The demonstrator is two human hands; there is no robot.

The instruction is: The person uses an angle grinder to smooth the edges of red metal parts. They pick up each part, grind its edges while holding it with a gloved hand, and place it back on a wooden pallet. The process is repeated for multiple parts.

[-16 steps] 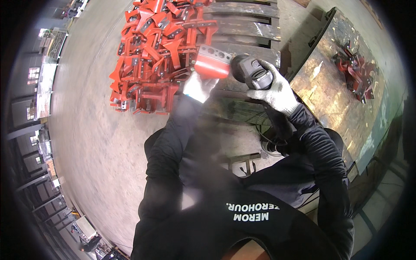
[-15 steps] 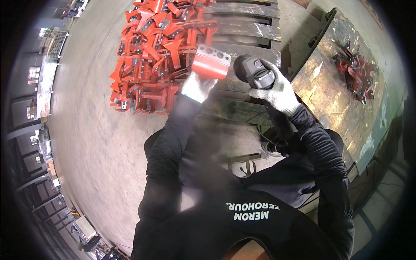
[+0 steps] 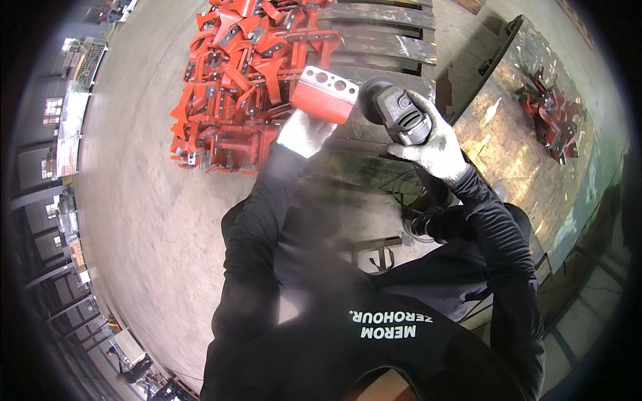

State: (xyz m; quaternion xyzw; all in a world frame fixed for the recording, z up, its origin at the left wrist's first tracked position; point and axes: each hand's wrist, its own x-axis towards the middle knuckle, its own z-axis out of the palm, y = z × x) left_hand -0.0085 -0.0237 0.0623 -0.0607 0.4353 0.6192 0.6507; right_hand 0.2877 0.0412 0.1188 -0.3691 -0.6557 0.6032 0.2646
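My left hand, in a white glove, grips a red metal bracket from below. A bare silver strip with several round holes runs along the bracket's upper edge. In my gloved right hand is a dark grey angle grinder, fingers wrapped about its body. The grinder's round black disc end faces the bracket's right edge, very close to it; whether they touch I cannot tell.
A heap of red metal parts lies at the far left on a slatted wooden pallet. To the right stands a worn wooden table bearing a small pile of dark red parts. Below the pallet a cable hangs near my leg.
The bracket has shifted slightly left and tilted a little. The grinder has turned in my right hand, its body now pointing more down and right.
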